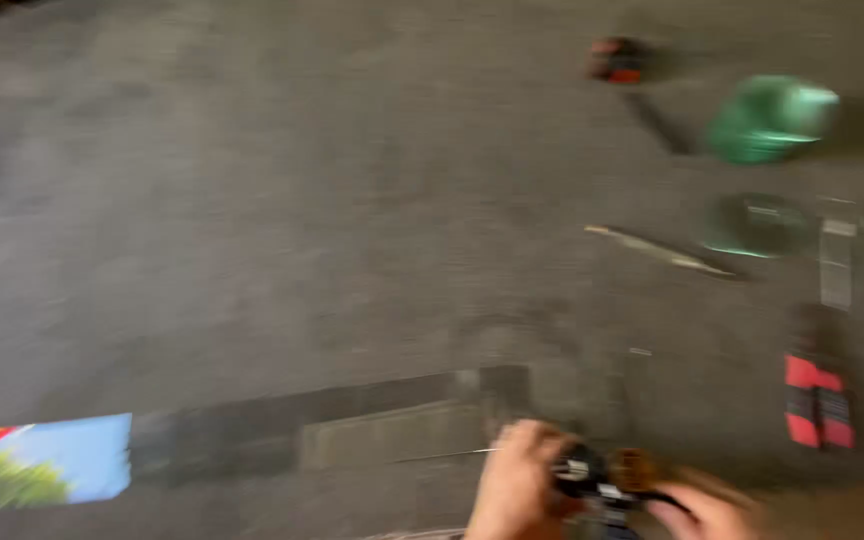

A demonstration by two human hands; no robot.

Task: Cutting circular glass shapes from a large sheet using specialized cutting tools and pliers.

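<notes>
Blurring hides detail, but a small black device [592, 478] is gripped low in view between the closed fingers of the left hand [515, 485] and right hand [704, 512], with a red-and-black tool [817, 402] untouched beyond the right fingertips.

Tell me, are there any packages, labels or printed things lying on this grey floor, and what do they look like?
Printed sheet or pack: bottom left edge, flat and rectangular, light blue with green and red patches; too blurred to tell which.
Red and black object: lower right, blocky with red panels, possibly labelled.
No screens or signs in view.
</notes>
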